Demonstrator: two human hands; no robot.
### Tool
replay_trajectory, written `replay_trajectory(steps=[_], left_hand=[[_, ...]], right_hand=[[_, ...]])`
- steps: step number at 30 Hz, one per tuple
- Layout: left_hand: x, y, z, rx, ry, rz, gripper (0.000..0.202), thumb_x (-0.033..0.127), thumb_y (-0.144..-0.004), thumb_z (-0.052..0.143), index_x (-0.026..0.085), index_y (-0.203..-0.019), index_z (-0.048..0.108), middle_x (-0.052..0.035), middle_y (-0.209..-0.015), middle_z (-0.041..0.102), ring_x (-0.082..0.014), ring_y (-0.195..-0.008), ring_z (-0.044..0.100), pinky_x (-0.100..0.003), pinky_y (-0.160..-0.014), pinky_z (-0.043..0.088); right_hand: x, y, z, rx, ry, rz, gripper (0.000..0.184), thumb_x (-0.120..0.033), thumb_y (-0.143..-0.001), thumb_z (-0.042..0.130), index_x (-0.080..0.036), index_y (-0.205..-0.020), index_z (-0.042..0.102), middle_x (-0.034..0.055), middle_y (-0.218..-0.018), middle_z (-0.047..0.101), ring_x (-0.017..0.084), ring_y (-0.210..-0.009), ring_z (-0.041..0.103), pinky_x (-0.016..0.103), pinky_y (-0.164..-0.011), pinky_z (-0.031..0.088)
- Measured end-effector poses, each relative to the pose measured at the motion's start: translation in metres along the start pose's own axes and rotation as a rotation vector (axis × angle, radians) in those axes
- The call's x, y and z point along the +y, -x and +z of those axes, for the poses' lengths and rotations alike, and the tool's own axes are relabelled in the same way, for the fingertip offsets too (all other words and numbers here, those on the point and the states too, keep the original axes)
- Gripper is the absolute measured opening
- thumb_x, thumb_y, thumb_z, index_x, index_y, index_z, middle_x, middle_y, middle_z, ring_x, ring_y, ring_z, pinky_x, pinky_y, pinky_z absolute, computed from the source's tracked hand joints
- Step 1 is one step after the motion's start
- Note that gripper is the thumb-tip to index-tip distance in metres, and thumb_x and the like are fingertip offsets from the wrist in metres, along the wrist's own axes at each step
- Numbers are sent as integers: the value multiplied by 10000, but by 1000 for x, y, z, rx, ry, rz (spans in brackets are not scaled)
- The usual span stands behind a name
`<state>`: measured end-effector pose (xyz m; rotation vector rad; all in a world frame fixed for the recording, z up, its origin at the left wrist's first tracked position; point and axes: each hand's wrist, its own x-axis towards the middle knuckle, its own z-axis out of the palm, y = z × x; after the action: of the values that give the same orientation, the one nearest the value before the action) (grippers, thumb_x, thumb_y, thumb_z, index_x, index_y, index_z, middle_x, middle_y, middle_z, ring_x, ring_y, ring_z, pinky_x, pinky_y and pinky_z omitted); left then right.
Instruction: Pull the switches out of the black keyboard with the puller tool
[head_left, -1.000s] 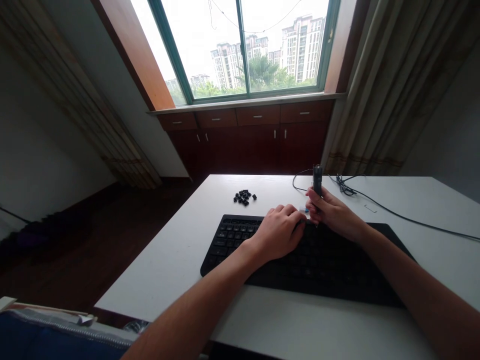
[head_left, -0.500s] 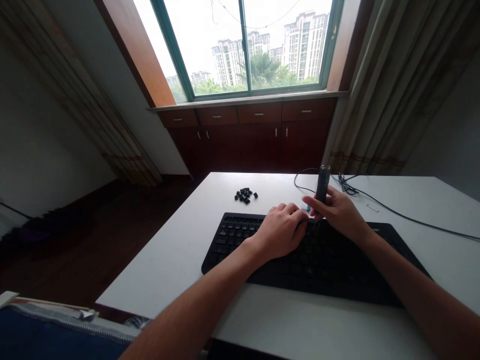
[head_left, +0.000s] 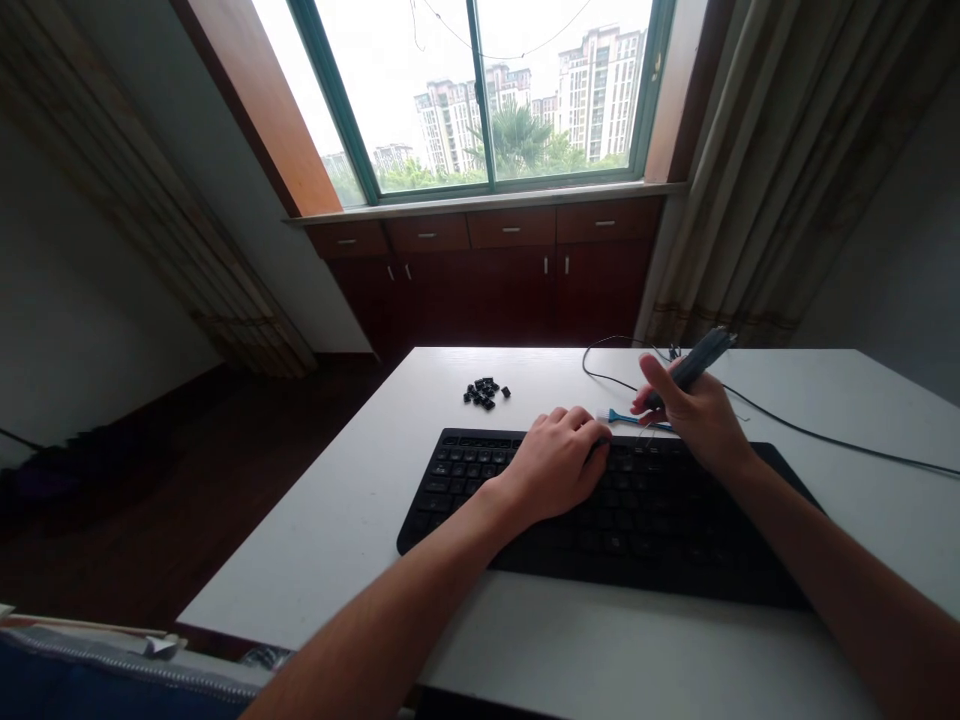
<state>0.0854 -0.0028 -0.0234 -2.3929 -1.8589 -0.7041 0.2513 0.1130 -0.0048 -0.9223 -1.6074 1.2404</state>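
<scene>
My left hand (head_left: 559, 465) rests with curled fingers on the top right of the black keys of a black computer keyboard (head_left: 637, 520). It holds nothing I can see. My right hand (head_left: 690, 415) is above the keyboard's far edge, gripping a dark cylindrical handheld device (head_left: 694, 360) that tilts up and to the right. A slim blue plastic tool (head_left: 626, 418) lies on the desk just beyond the keyboard, under my right fingers. Left of my hands sits a small pile of black keycaps (head_left: 484, 393).
A thin black cable (head_left: 825, 442) runs across the far right of the white desk (head_left: 322, 570). The desk's left edge drops to a dark wood floor. Dark wooden cabinets (head_left: 480, 290) stand beyond the desk under a window. A blue bag (head_left: 82, 680) is at lower left.
My right hand has moved right, and the device has tipped from upright to leaning right. This uncovers the blue tool. My left hand has stayed on the keyboard.
</scene>
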Motion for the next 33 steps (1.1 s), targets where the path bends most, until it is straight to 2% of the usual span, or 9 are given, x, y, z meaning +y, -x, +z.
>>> replay_trajectory(steps=[4, 7, 10, 12, 15, 18, 24, 29, 33], left_hand=[[-1, 0, 1, 0, 2, 3, 232, 293, -1008, 469, 232, -1146, 646, -67, -1121, 650, -230, -1001, 602, -398, -915, 512], [-1, 0, 1, 3, 2, -2, 227, 292, -1003, 479, 236, -1147, 646, -62, -1123, 651, -230, -1006, 600, -399, -920, 510], [-1, 0, 1, 0, 1, -6, 226, 291, -1003, 481, 236, -1146, 647, -67, -1120, 651, -232, -1008, 602, -398, -917, 512], [-1, 0, 1, -1, 1, -4, 225, 287, -1002, 483, 238, -1148, 647, -68, -1120, 650, -232, -1011, 602, -396, -916, 513], [-2, 0, 2, 1, 3, -1, 223, 284, -1000, 486, 241, -1149, 648, -65, -1113, 649, -231, -1014, 601, -398, -922, 511], [-3, 0, 2, 1, 6, -1, 222, 286, -1000, 486, 239, -1142, 651, -65, -1109, 650, -233, -1015, 600, -402, -925, 509], [-3, 0, 4, -4, 18, -2, 222, 288, -999, 488, 238, -1137, 655, -55, -1122, 654, -234, -1019, 596, -406, -925, 508], [-2, -1, 3, -7, 18, -8, 226, 289, -1001, 485, 241, -1137, 659, -59, -1122, 652, -234, -1022, 598, -401, -917, 512], [-2, -2, 2, -9, 15, -6, 233, 292, -1004, 480, 237, -1142, 660, -61, -1127, 648, -234, -1016, 597, -399, -913, 513]], right_hand=[[3, -5, 3, -21, -275, 67, 431, -622, -819, 706, -221, -727, 577, 31, -718, 638, 182, -650, 639, 325, -596, 584], [1, -8, 4, -115, -480, 123, 452, -598, -825, 715, -235, -686, 484, -27, -625, 473, 128, -536, 484, 289, -510, 493], [-5, -7, 3, -177, -504, 162, 530, -624, -857, 655, -239, -622, 378, -51, -560, 327, 109, -465, 328, 279, -440, 386], [-9, -4, 3, -193, -493, 158, 572, -627, -865, 637, -238, -595, 317, -53, -540, 290, 108, -451, 293, 283, -430, 344], [-12, 0, 5, -215, -515, 138, 583, -586, -866, 653, -230, -584, 288, -49, -538, 307, 112, -457, 325, 290, -454, 340], [-12, 1, 6, -202, -537, 151, 516, -548, -867, 664, -230, -610, 349, -44, -555, 351, 120, -477, 367, 294, -479, 348], [-6, -3, 6, -182, -594, 172, 487, -571, -870, 648, -237, -637, 380, -59, -528, 316, 108, -445, 280, 277, -451, 271], [-2, -2, 10, -193, -554, 157, 531, -612, -862, 645, -238, -619, 359, -56, -533, 312, 112, -458, 287, 281, -460, 278], [-2, 2, 14, -208, -542, 141, 528, -583, -868, 665, -232, -611, 366, -52, -541, 328, 108, -467, 295, 282, -457, 271]])
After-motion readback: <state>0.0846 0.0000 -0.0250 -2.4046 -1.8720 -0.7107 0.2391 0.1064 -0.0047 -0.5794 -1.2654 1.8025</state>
